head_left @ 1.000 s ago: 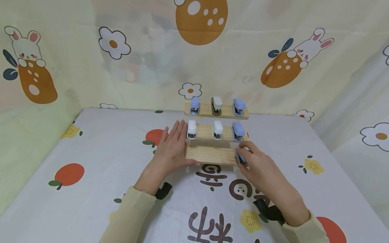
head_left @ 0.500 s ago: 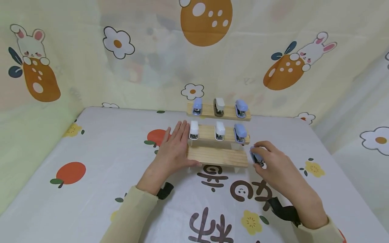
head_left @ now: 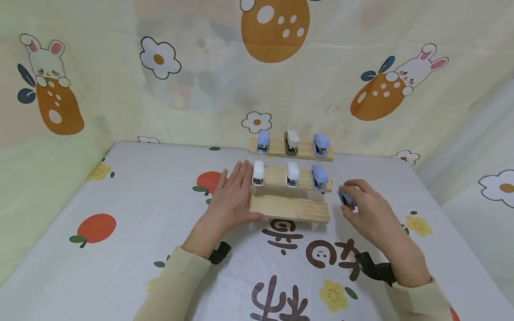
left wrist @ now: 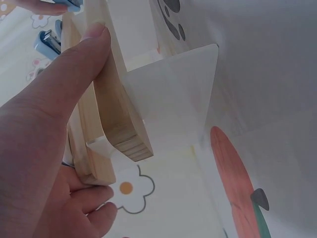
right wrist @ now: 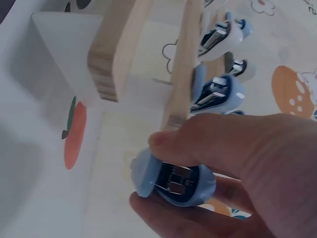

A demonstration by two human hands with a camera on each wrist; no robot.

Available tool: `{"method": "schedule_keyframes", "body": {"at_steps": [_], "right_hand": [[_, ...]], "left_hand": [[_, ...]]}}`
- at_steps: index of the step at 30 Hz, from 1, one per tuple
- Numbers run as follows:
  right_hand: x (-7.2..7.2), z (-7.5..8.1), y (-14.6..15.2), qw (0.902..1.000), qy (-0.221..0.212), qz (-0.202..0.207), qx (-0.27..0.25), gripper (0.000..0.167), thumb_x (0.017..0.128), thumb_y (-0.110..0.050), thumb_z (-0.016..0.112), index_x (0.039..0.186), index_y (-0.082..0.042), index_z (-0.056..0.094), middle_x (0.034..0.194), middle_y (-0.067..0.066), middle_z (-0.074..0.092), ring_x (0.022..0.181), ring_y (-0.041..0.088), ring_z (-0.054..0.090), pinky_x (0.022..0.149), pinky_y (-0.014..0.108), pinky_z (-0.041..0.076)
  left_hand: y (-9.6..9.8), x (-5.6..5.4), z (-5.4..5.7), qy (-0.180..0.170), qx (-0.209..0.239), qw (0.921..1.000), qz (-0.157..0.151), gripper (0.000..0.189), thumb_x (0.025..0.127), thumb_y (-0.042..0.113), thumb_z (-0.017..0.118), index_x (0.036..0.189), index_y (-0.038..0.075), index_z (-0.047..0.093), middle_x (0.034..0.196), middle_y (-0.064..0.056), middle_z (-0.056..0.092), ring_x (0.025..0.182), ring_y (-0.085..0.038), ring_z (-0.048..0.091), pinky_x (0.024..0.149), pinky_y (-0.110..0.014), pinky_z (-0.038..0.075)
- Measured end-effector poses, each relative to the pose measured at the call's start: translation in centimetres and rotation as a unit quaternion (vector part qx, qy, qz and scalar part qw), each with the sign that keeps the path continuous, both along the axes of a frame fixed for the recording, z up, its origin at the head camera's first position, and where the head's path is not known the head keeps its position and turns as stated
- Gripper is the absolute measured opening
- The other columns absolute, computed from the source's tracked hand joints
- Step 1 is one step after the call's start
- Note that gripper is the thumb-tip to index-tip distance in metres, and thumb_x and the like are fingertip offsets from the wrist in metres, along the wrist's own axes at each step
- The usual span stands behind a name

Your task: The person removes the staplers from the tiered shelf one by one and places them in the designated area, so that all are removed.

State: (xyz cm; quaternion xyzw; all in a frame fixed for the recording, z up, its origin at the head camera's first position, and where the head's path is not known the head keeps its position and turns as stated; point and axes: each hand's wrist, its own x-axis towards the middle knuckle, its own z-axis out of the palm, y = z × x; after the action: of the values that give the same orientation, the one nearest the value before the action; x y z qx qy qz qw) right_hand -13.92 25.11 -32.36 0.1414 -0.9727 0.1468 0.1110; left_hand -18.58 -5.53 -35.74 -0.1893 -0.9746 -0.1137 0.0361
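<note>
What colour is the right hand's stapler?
The stapler is mostly light blue, clearest in the right wrist view.

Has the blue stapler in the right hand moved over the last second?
Yes, rightward: in the head view, the blue stapler overlapped the front plank; now a gap separates them.

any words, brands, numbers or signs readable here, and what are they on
No text I can quote with certainty.
Tablecloth: large brown stylised characters, too ornamental for me to read.
Blue stapler in the right hand: no legible marking.
Shelved staplers: too small to tell.
Front wooden board: no lettering visible.
</note>
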Motion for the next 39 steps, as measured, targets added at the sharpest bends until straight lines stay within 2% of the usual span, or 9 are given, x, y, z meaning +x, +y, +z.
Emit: {"method": "schedule_keyframes", "body": {"at_steps": [10, 15, 22, 30, 39], "right_hand": [[-1.9, -1.5, 0.9, 0.9994, -0.015, -0.029, -0.013, 0.042, 0.085, -0.001, 0.071, 0.125, 0.009, 0.060, 0.135, 0.028, 0.050, 0.113, 0.048, 0.058, 0.090, 0.062, 0.052], [-3.0, -2.6, 1.7, 0.9981, -0.032, -0.051, -0.016, 0.041, 0.086, 0.000, 0.070, 0.124, 0.011, 0.060, 0.135, 0.030, 0.049, 0.116, 0.051, 0.055, 0.092, 0.064, 0.049], [-4.3, -3.8, 2.7, 0.9971, -0.040, -0.060, -0.024, 0.040, 0.085, 0.002, 0.068, 0.123, 0.013, 0.060, 0.133, 0.032, 0.049, 0.117, 0.053, 0.053, 0.094, 0.065, 0.048], [-5.5, -4.8, 3.6, 0.9907, -0.099, -0.087, -0.034, 0.037, 0.085, 0.001, 0.068, 0.119, 0.012, 0.061, 0.132, 0.035, 0.047, 0.117, 0.053, 0.051, 0.097, 0.067, 0.045], [-6.2, -5.7, 3.9, 0.9857, -0.129, -0.102, -0.039, 0.037, 0.087, 0.000, 0.067, 0.122, 0.010, 0.060, 0.135, 0.035, 0.044, 0.120, 0.053, 0.049, 0.100, 0.066, 0.044]], "left_hand": [[0.5, 0.1, -0.5, 0.007, -0.001, 1.0000, -0.002, 0.137, 0.062, 0.072, 0.080, 0.159, 0.004, 0.011, 0.168, -0.010, 0.011, 0.156, -0.026, 0.009, 0.127, -0.050, 0.008], [0.7, 0.1, -0.3, -0.001, -0.004, 1.0000, -0.006, 0.137, 0.063, 0.073, 0.079, 0.159, 0.005, 0.009, 0.168, -0.010, 0.009, 0.156, -0.026, 0.007, 0.127, -0.050, 0.007], [0.7, 0.1, 0.0, -0.010, -0.010, 0.9999, -0.004, 0.138, 0.064, 0.074, 0.077, 0.160, 0.005, 0.006, 0.168, -0.009, 0.006, 0.156, -0.025, 0.004, 0.127, -0.050, 0.006], [0.4, 0.0, 0.1, -0.008, -0.005, 1.0000, -0.001, 0.137, 0.064, 0.072, 0.079, 0.159, 0.005, 0.007, 0.168, -0.009, 0.006, 0.156, -0.025, 0.005, 0.127, -0.051, 0.006], [0.1, 0.0, 0.0, -0.007, -0.008, 0.9999, 0.002, 0.137, 0.063, 0.073, 0.078, 0.159, 0.005, 0.008, 0.168, -0.009, 0.007, 0.156, -0.026, 0.005, 0.127, -0.051, 0.007]]}}
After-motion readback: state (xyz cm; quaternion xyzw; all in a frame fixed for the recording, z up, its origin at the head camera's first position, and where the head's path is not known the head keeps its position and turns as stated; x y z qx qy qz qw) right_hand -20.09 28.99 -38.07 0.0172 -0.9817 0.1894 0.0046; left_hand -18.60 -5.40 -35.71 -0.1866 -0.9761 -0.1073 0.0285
